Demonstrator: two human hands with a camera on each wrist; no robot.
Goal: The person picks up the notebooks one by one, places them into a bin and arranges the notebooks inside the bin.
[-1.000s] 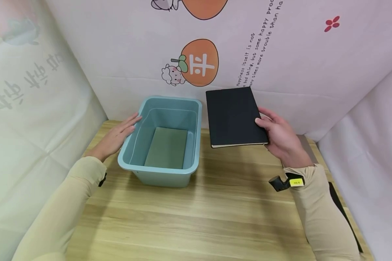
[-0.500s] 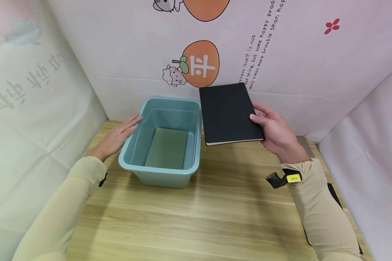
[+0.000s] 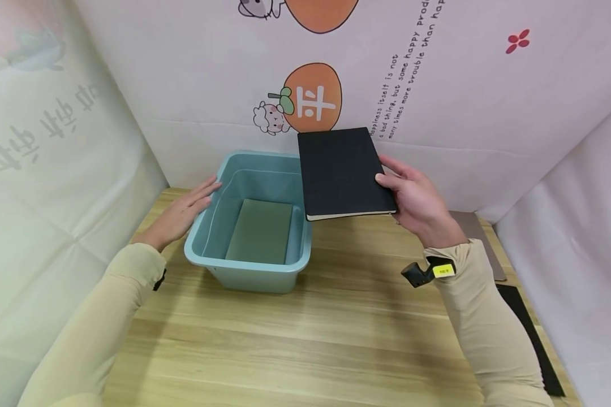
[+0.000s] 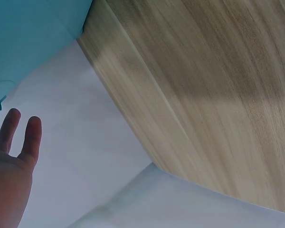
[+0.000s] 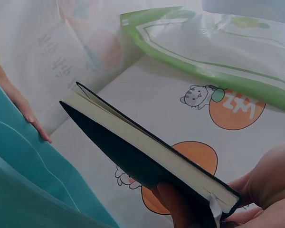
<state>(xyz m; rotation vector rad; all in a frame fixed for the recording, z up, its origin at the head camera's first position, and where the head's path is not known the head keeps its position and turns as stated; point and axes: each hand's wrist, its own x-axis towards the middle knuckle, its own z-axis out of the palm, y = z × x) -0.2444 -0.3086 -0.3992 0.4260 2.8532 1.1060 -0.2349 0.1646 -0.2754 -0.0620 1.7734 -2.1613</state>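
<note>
Fingers straight, left hand (image 3: 175, 217) seemingly steadies rectangular blue plastic bin (image 3: 252, 278) left of right hand (image 3: 417, 198), which pinches flat black hardcover notebook (image 3: 342, 172) by one edge, presumably for clearance.

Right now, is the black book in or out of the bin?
Out: the right hand holds the book up; in the head view it overlaps the right rim of the bin. A flat green item lies inside.

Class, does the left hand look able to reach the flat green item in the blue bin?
Probably yes: the left hand holds nothing beside the blue bin; the black notebook overlaps its right rim in the head view but leaves the flat green item uncovered.
</note>
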